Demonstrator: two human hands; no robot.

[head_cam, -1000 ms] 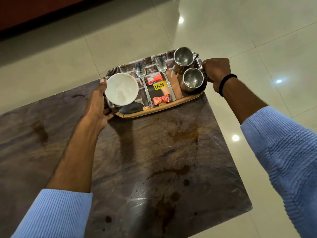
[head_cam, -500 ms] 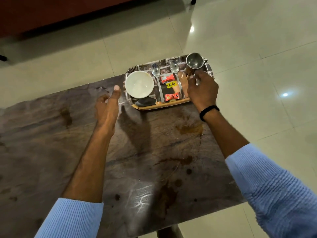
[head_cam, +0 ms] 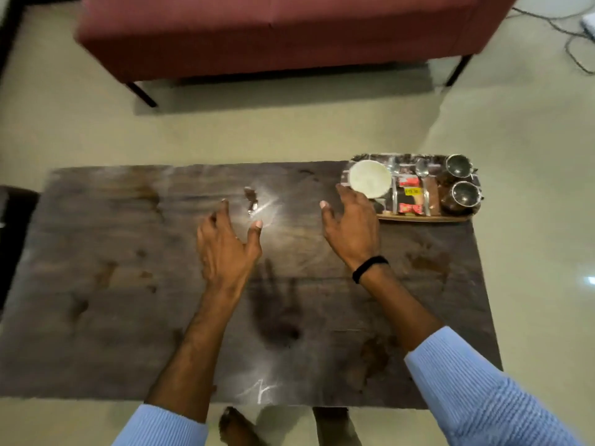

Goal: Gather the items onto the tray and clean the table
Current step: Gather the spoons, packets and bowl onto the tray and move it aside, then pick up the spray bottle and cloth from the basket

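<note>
The tray sits at the far right corner of the dark table. On it are a white bowl, two spoons, red snack packets and two steel mugs. My left hand hovers over the table's middle, fingers spread and holding nothing. My right hand hovers just left of the tray, fingers relaxed and empty, its fingertips near the bowl. The tabletop shows brown stains and a small dark scrap beyond my left hand.
A maroon sofa on black legs stands across the floor behind the table. Cables lie on the tiled floor at the far right. A dark object sits off the table's left end. My feet show below the near edge.
Both hands have let go of the tray and pulled back left over the table. The view has swung left and back, so the whole table and the sofa show.
</note>
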